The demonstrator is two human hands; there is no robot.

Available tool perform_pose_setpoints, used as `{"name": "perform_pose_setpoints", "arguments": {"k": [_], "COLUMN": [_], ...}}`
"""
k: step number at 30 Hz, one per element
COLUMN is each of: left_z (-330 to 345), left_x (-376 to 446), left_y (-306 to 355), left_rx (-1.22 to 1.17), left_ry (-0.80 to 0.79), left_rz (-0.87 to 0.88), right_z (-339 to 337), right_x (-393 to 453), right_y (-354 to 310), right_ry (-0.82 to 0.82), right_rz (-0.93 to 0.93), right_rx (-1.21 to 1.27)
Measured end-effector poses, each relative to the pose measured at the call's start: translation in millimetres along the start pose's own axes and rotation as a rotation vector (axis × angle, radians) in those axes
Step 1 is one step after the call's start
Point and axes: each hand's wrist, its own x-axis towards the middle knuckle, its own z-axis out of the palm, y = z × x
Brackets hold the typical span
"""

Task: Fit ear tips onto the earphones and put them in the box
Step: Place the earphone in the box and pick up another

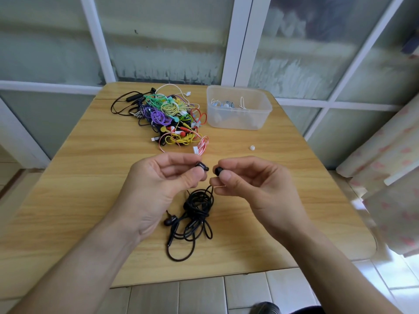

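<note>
At the far left of the wooden table (90, 159) lies a loop of black cord with an inline block, and just beside it a tangled heap of coloured earphones (172, 116) — green, purple, yellow, red, white cables wound together. To the right of the heap stands a clear plastic box (239, 107), open at the top, with a few pale earphones inside. Nearer and further right, a single white ear tip (252, 147) sits alone on the wood, well apart from the box.

The table has a light wood grain and rounded corners; behind it run frosted glass panes in white frames, below it pale floor tiles, and at the right edge a patterned cloth hangs.

The left hand (158, 184) is raised above the table, fingers curled, thumb and forefinger pinching a black earbud (202, 166). Its black cable (197, 214) drops in a loose coil onto the table between the two wrists, the second earbud (170, 220) lying at the coil's left side. The right hand (256, 184) — fingers likewise curled — pinches a small black ear tip (218, 170) just beside the held earbud, the two close but not touching.
</note>
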Motion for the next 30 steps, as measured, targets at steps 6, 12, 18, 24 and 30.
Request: {"name": "perform_pose_setpoints", "arguments": {"k": [6,12,18,24,30], "left_z": [3,8,14,13,13], "left_x": [-2,-5,-6,-8,-9], "left_y": [-2,-4,-1,1,-1], "left_rx": [0.028,-0.045,-0.171,-0.094,-0.088], "left_ry": [-0.024,-0.083,-0.135,-0.145,-0.158], "left_rz": [0.003,-0.081,-0.181,-0.183,-0.227], "right_z": [-1,-2,-5,-14,-18], "right_x": [0,1,1,2,2], "right_y": [-2,0,0,-5,-7], "right_ry": [-0.054,-0.015,-0.04,-0.141,-0.21], "right_rz": [-0.024,-0.033,-0.014,-0.022,-0.027], "right_rx": [-0.025,-0.116,-0.048,-0.175,-0.191]}}
